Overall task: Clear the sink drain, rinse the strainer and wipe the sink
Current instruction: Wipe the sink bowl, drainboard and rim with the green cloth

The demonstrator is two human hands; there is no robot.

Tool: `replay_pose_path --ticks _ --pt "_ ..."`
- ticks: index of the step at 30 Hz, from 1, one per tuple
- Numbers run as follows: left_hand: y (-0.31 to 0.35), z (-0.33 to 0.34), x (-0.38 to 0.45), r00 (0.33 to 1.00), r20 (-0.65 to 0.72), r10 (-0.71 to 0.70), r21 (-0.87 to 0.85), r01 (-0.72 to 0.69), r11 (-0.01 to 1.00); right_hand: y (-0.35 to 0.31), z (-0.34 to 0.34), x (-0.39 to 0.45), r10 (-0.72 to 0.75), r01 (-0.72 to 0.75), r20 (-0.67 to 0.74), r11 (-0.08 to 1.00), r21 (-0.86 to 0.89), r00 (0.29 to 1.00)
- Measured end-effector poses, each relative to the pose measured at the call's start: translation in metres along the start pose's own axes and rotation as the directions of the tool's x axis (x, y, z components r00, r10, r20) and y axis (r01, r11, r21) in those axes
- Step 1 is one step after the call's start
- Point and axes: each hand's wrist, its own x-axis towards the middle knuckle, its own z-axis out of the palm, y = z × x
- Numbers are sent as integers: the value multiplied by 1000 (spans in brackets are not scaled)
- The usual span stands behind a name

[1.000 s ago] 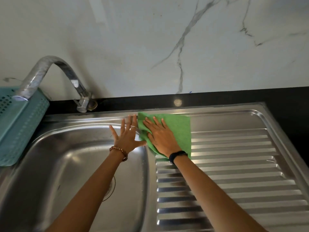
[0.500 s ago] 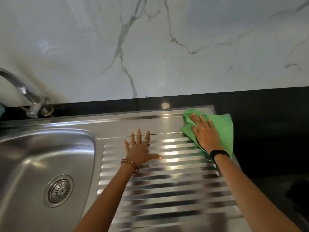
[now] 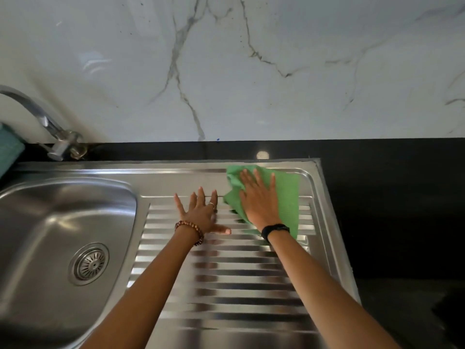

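My right hand (image 3: 260,200) covers the middle of the green cloth (image 3: 289,195). Faucet (image 3: 37,117) spout and teal basket (image 3: 10,149) cut off at left edge. Near draining-board (image 3: 226,285) ridges motion-blurred.

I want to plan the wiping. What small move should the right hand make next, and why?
Probably draw the green cloth toward the person along the ribbed drainboard: the right hand presses it flat at the far right corner, and the nearer ribs lie uncovered.

A white marble-veined wall (image 3: 276,66) rises behind a glossy black countertop (image 3: 390,177).
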Motion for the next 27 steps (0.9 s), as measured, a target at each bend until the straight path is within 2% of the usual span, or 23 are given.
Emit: replay_pose_path --ticks 2,4,7,10,18,22,27 --pt "7 -4 -4 999 -36 11 108 -7 994 22 -3 -7 113 -113 -19 992 -51 993" --pt "17 -4 -8 991 -103 89 171 -71 983 44 -8 -15 221 -222 -25 971 -91 975" --pt "31 2 -14 975 -114 191 75 -183 980 70 -17 -23 349 -350 -28 927 -134 937" --pt "38 9 -20 979 -42 198 -3 -198 980 70 -25 -36 383 -382 -19 917 -112 924" --pt "38 12 -26 979 -78 187 0 -188 982 38 -17 -125 404 -405 -54 914 -9 913" --pt "36 13 -23 979 -68 190 -8 -191 981 47 -16 -90 431 -431 -11 902 6 902" --pt "35 13 -20 981 -50 190 -4 -190 982 59 -16 -32 460 -459 -28 888 28 887"
